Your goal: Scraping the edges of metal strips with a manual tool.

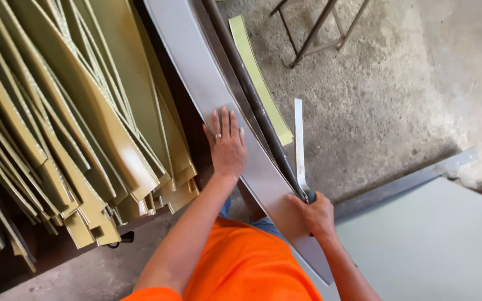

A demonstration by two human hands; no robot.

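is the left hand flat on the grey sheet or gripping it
Flat. The left hand lies palm down with fingers spread on the grey sheet, not curled round its edge.

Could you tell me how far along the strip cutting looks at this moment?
A large stack of yellow-green strips lies cut beside the bench. In hand: the left hand lies flat on the grey sheet, while the right hand grips the cutter handle. One narrow grey strip hangs off the edge. Most of the sheet remains uncut.
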